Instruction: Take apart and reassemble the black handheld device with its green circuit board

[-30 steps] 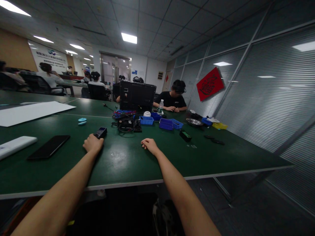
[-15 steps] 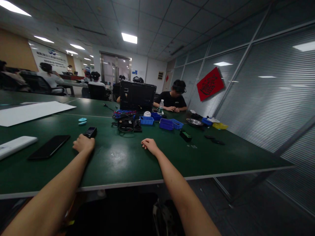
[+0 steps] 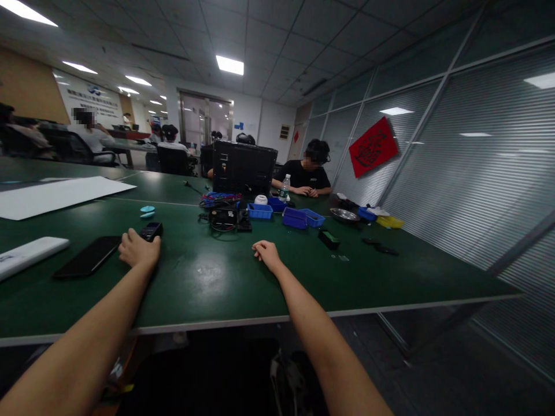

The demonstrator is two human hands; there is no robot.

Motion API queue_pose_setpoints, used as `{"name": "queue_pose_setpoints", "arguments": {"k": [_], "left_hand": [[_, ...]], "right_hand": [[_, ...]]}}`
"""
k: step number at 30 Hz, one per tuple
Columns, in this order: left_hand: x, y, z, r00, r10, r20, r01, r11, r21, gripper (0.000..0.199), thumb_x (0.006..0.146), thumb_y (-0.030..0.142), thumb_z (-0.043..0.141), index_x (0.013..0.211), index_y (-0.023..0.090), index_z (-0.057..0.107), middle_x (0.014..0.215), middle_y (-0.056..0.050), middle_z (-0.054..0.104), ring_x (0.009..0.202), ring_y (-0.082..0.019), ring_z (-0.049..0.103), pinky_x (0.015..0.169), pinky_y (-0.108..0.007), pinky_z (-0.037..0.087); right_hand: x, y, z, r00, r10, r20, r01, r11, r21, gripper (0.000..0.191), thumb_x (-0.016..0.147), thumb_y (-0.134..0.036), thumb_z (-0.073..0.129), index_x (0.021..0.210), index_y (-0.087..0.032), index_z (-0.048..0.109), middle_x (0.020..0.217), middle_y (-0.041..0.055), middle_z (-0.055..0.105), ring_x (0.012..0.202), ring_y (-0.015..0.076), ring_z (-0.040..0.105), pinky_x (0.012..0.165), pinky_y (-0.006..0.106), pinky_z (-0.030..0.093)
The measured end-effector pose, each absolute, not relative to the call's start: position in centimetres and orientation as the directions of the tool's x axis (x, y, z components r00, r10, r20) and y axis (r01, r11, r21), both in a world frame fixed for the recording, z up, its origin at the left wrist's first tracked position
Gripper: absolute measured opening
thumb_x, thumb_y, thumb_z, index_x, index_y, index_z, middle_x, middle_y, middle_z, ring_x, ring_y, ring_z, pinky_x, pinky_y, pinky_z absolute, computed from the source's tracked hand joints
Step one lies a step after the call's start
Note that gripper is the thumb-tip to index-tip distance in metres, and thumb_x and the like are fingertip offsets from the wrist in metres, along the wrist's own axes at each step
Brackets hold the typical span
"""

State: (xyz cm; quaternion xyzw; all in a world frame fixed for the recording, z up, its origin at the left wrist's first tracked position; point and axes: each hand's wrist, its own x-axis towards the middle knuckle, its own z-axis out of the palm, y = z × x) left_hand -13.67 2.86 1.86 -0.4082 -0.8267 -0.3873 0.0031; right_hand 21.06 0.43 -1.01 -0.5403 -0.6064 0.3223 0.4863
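Observation:
My left hand [image 3: 139, 249] is closed around the near end of a small black handheld device [image 3: 151, 231] with a screen and what look like buttons; its lower part is hidden by my fingers. Just left of that hand lies a black tablet-like slab [image 3: 89, 256], its right end close to my fingers. My right hand [image 3: 267, 255] rests on the green table [image 3: 208, 289] with its fingers curled in, and nothing shows in it. A pale blue, two-part round item [image 3: 147, 212] sits beyond the device.
A white elongated box [image 3: 32, 256] and a white sheet [image 3: 65, 195] lie at left. Ahead stand a black monitor [image 3: 244, 167], tangled cables, a black power adapter [image 3: 223, 216], blue trays [image 3: 260, 211], a ball and a bottle [image 3: 285, 186]. A metal bowl [image 3: 344, 215] is at right. A person sits across.
My left hand and the black handheld device have shifted a little to the left, nearer the black slab. My right hand stays in about the same place; the view has shifted slightly.

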Motion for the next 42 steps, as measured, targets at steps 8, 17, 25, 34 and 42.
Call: {"name": "queue_pose_setpoints", "arguments": {"k": [8, 17, 25, 34, 42], "left_hand": [[-14.3, 3.6, 1.5, -0.570, 0.772, 0.281, 0.739, 0.332, 0.586, 0.056, 0.074, 0.035, 0.046, 0.123, 0.008, 0.041, 0.120, -0.020, 0.049, 0.108, -0.033, 0.048, 0.086, -0.042, 0.040], [-12.9, 3.3, 1.8, -0.470, 0.824, 0.317, 0.816, 0.269, 0.512, 0.061, 0.070, 0.040, 0.049, 0.120, 0.006, 0.042, 0.116, -0.021, 0.050, 0.106, -0.034, 0.048, 0.084, -0.041, 0.040], [-9.9, 2.5, 2.4, -0.391, 0.866, 0.312, 0.867, 0.233, 0.441, 0.060, 0.066, 0.042, 0.051, 0.114, 0.005, 0.043, 0.112, -0.022, 0.050, 0.103, -0.033, 0.049, 0.082, -0.038, 0.040], [-4.9, 1.9, 1.9, -0.198, 0.919, 0.341, 0.925, 0.060, 0.376, 0.053, 0.068, 0.041, 0.049, 0.108, 0.007, 0.045, 0.104, -0.018, 0.054, 0.096, -0.028, 0.052, 0.082, -0.034, 0.040], [1.0, 1.0, 1.3, -0.061, 0.933, 0.356, 0.915, -0.090, 0.393, 0.045, 0.069, 0.040, 0.051, 0.104, 0.011, 0.045, 0.099, -0.015, 0.054, 0.093, -0.026, 0.053, 0.079, -0.033, 0.040]], "right_hand": [[21.8, 0.4, -0.7, 0.348, 0.875, 0.336, 0.766, -0.059, -0.640, 0.016, 0.075, -0.029, 0.048, 0.065, -0.018, 0.053, 0.061, -0.0012, 0.055, 0.058, 0.0112, 0.048, 0.053, 0.020, 0.032], [20.6, 0.3, -0.2, 0.167, 0.964, 0.205, 0.969, -0.123, -0.215, 0.023, 0.081, -0.018, 0.039, 0.082, -0.020, 0.062, 0.087, 0.0100, 0.065, 0.078, 0.0192, 0.060, 0.061, 0.026, 0.039], [20.2, 0.3, 0.0, 0.039, 0.986, 0.162, 0.995, -0.023, -0.095, 0.024, 0.081, -0.013, 0.042, 0.091, -0.017, 0.063, 0.091, 0.0134, 0.065, 0.085, 0.0219, 0.061, 0.070, 0.029, 0.043], [20.0, 0.8, -0.1, 0.084, 0.974, 0.210, 0.993, -0.064, -0.100, 0.024, 0.082, -0.013, 0.040, 0.092, -0.017, 0.061, 0.092, 0.0129, 0.065, 0.084, 0.0227, 0.062, 0.068, 0.029, 0.043], [20.1, 1.0, 0.0, 0.101, 0.973, 0.206, 0.990, -0.079, -0.113, 0.026, 0.082, -0.013, 0.039, 0.093, -0.017, 0.061, 0.093, 0.0128, 0.065, 0.085, 0.0220, 0.062, 0.068, 0.029, 0.043]]}}
